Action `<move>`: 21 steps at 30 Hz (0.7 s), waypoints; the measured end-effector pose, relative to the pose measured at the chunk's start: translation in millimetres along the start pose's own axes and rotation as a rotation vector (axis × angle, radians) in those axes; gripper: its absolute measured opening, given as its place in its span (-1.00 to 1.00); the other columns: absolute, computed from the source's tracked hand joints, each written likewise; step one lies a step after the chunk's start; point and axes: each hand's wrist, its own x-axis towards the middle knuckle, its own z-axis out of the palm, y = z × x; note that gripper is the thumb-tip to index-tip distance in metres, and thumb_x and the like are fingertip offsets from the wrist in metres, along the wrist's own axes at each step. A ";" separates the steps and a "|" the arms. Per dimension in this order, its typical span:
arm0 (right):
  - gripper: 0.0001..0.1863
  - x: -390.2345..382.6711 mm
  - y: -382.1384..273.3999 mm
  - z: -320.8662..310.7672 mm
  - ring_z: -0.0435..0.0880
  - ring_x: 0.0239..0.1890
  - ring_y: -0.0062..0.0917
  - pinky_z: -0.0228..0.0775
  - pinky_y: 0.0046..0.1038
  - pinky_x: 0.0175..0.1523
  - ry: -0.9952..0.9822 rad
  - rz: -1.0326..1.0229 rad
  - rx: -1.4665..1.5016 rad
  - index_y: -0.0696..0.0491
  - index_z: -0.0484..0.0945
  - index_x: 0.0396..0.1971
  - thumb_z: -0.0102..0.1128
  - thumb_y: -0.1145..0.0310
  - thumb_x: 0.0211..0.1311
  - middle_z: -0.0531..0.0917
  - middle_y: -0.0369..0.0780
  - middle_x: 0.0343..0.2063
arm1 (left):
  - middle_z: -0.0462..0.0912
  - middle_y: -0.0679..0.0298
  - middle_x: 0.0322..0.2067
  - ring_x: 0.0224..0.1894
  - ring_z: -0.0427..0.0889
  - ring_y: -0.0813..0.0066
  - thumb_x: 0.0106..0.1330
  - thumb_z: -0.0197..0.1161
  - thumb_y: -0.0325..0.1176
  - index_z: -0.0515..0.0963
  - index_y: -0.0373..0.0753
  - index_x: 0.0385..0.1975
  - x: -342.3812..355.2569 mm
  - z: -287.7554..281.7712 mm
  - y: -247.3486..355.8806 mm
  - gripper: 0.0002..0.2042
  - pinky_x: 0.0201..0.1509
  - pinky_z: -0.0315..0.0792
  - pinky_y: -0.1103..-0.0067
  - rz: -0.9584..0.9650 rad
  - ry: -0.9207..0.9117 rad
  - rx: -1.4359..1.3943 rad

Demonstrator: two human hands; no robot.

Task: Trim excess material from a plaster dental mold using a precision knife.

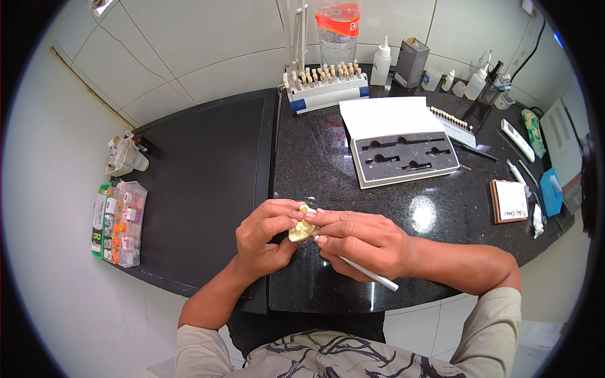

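Observation:
Over the front edge of the black counter, my left hand [263, 236] is closed around a small pale-yellow dental model [301, 233] with teeth on it. Fingers and thumb hold it from the left side, hiding part of it. My right hand [365, 239] grips a slim tool with a silver-white handle [372, 274], whose back end points down to the right. The tool's tip lies close to the model and is too small to make out. My right index finger and thumb also reach the top of the model.
An open white case [408, 165] with a dark foam insert lies ahead. Behind it stand a rack of tooth shade samples [328, 85], a large bottle [338, 38] and a squeeze bottle [381, 63]. A notepad [509, 201] sits right, bottle boxes [123, 223] left.

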 end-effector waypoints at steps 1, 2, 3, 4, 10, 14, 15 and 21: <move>-0.80 -0.4 0.1 0.3 0.84 0.11 -0.10 0.78 -0.15 0.20 -0.002 0.001 -0.001 0.27 0.67 -0.27 0.54 0.63 0.14 0.81 0.09 -0.12 | 0.74 0.13 -0.17 -0.01 0.84 0.09 0.22 0.61 -0.56 0.54 -0.20 -0.07 -0.2 0.0 -0.2 -0.62 0.04 0.77 0.30 0.000 0.000 0.000; -0.80 -0.7 0.2 0.4 0.84 0.11 -0.10 0.78 -0.15 0.21 -0.004 0.001 -0.003 0.28 0.67 -0.27 0.55 0.63 0.14 0.81 0.10 -0.12 | 0.74 0.13 -0.17 -0.01 0.84 0.09 0.22 0.61 -0.55 0.54 -0.20 -0.07 -0.4 0.1 -0.4 -0.62 0.04 0.77 0.30 -0.001 0.001 0.002; -0.80 -0.6 0.1 0.5 0.84 0.11 -0.10 0.78 -0.15 0.21 -0.004 0.001 -0.003 0.28 0.67 -0.27 0.55 0.63 0.14 0.81 0.10 -0.12 | 0.75 0.13 -0.18 -0.01 0.84 0.08 0.21 0.61 -0.55 0.54 -0.19 -0.07 -0.5 0.1 -0.5 -0.61 0.04 0.77 0.29 -0.001 0.002 0.004; -0.80 -0.4 0.1 0.6 0.84 0.10 -0.10 0.78 -0.15 0.20 -0.004 0.001 -0.004 0.27 0.67 -0.28 0.54 0.63 0.15 0.81 0.08 -0.13 | 0.75 0.13 -0.18 -0.01 0.84 0.08 0.21 0.61 -0.55 0.54 -0.19 -0.07 -0.4 0.0 -0.3 -0.61 0.04 0.77 0.29 -0.001 0.002 0.004; -0.82 1.3 -0.4 0.9 0.85 0.09 -0.12 0.79 -0.16 0.19 0.006 -0.008 -0.007 0.26 0.67 -0.29 0.53 0.65 0.16 0.79 0.00 -0.21 | 0.76 0.13 -0.17 -0.01 0.84 0.09 0.21 0.61 -0.55 0.55 -0.19 -0.07 -0.5 0.1 -0.5 -0.62 0.06 0.76 0.29 -0.001 -0.006 0.018; -0.83 1.5 -0.9 0.6 0.85 0.09 -0.11 0.80 -0.16 0.19 0.007 -0.008 -0.010 0.26 0.67 -0.29 0.52 0.65 0.17 0.80 -0.01 -0.21 | 0.76 0.12 -0.16 0.00 0.84 0.09 0.22 0.60 -0.56 0.54 -0.19 -0.07 -0.1 -0.2 0.0 -0.62 0.07 0.76 0.28 -0.006 -0.008 0.016; -0.83 1.5 -0.8 0.5 0.85 0.09 -0.11 0.80 -0.16 0.19 0.007 -0.009 -0.010 0.26 0.67 -0.29 0.52 0.65 0.17 0.80 -0.01 -0.21 | 0.76 0.12 -0.16 0.00 0.84 0.09 0.22 0.60 -0.56 0.54 -0.19 -0.07 0.0 -0.2 -0.2 -0.62 0.08 0.76 0.28 -0.004 -0.007 0.008; -0.80 0.6 -0.3 0.1 0.85 0.09 -0.08 0.80 -0.18 0.18 0.018 0.006 0.024 0.28 0.66 -0.26 0.52 0.65 0.16 0.81 0.06 -0.13 | 0.78 0.12 -0.16 0.04 0.84 0.06 0.16 0.61 -0.61 0.58 -0.24 -0.11 -1.0 0.7 2.1 -0.63 0.10 0.77 0.30 -0.028 0.023 -0.038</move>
